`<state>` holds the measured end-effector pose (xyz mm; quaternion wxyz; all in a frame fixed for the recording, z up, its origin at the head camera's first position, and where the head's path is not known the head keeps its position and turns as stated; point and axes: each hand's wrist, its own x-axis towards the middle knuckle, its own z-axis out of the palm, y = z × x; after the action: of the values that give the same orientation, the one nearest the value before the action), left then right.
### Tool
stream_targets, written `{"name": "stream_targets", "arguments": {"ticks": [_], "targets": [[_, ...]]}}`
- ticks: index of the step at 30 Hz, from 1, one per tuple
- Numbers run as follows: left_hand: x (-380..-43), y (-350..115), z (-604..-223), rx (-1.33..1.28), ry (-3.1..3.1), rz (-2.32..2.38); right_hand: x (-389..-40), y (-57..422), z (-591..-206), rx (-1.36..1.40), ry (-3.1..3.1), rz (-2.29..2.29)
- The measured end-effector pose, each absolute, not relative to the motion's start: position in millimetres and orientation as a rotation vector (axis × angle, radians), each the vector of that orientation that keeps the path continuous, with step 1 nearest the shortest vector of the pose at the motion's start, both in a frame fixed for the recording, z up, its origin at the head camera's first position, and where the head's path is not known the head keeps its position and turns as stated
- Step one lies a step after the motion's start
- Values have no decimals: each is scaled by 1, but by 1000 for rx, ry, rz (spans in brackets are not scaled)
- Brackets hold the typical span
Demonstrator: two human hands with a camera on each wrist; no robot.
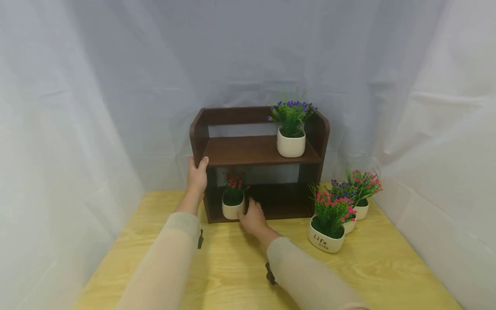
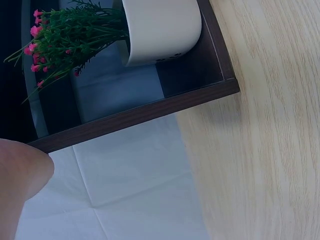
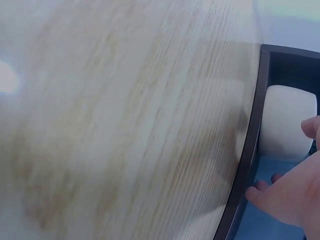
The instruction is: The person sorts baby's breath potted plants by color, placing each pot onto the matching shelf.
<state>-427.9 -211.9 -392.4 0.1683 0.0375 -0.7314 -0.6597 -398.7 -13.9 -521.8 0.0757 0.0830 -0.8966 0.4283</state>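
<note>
- The table point(image 1: 232, 271) lies under it all; its flat top can carry the weight, so I need no force.
- The rack point(image 1: 248, 150) stands at my 12 o'clock; I should hold it square, as a bump inside might shift it.
- Three plants point(image 1: 333, 215) stand grouped at the rack's 4 o'clock; I'd best steer my right sleeve point(image 1: 310, 269) clear of them.
- The purple plant point(image 1: 291, 133) sits at 2 o'clock, on the upper shelf point(image 1: 240, 150); a jolt could rock it.
- The red plant point(image 1: 233, 200) stands upright at 7 o'clock, on the lower shelf point(image 1: 279, 206); I judge the step is settling it there; gentle nudges low on its pot point(image 1: 234, 212) should serve best.
- My left hand point(image 1: 197, 177), at 9 o'clock, grips the rack's side; light, steady pressure is enough.
- My right hand point(image 1: 253, 217), at the pot's 4 o'clock, is spread, pinching nothing; I cannot tell whether the thumb point(image 3: 311, 126) touches the pot; backing out towards 6 o'clock would spare it.
</note>
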Motion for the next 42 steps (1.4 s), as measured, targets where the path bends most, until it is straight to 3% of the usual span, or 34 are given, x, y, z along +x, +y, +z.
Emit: {"name": "stream_targets", "arguments": {"ticks": [18, 42], "targets": [[-429, -210, -392, 73, -2019, -1862, -370, 31, -510, 175, -2566, 1640], [-427, -208, -392, 71, -1997, -1873, -336, 100, -466, 138, -2423, 1543]]}}
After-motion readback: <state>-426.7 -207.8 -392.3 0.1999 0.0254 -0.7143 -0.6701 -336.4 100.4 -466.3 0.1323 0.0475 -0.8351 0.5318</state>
